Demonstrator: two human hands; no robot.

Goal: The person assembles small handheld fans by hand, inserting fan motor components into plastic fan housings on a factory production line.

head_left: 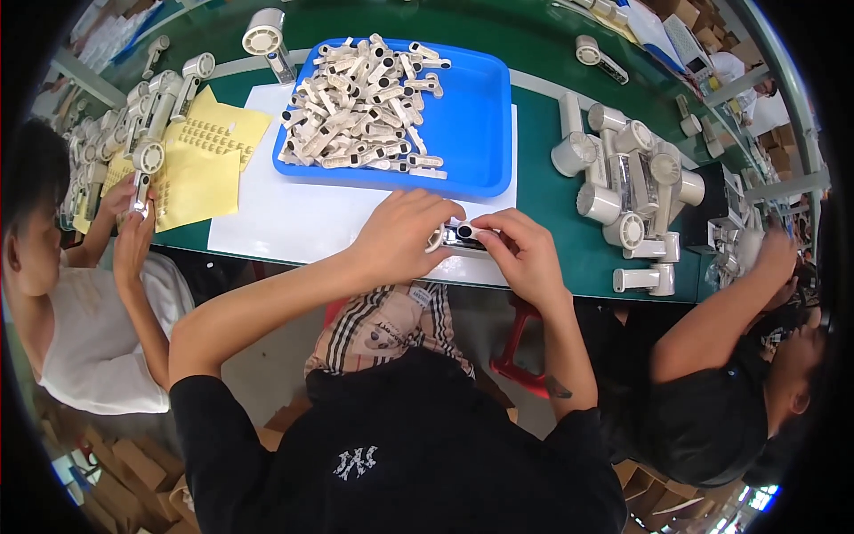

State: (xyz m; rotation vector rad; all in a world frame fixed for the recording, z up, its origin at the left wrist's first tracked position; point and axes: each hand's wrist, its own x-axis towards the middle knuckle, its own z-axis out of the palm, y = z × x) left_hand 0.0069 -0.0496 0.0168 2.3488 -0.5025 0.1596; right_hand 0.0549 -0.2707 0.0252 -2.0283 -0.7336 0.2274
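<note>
At the table's near edge I hold a white handheld fan [452, 240] lying sideways. My left hand [405, 233] grips it by the end with a round white rim. My right hand [527, 254] pinches a small white piece with a round black end [464, 231] against the fan's shiny handle. Fingers hide part of both. Just beyond my hands, a blue tray [480, 182] has many similar white pieces with black ends [356, 107] heaped over its left and middle.
White paper [258, 214] lies under the tray. White fans [627, 178] are piled at right; one fan [265, 40] stands behind the tray. At left, a co-worker [98, 329] holds a fan near yellow sheets [200, 169]. Another co-worker [712, 392] reaches in at right. A red stool [520, 356] stands below.
</note>
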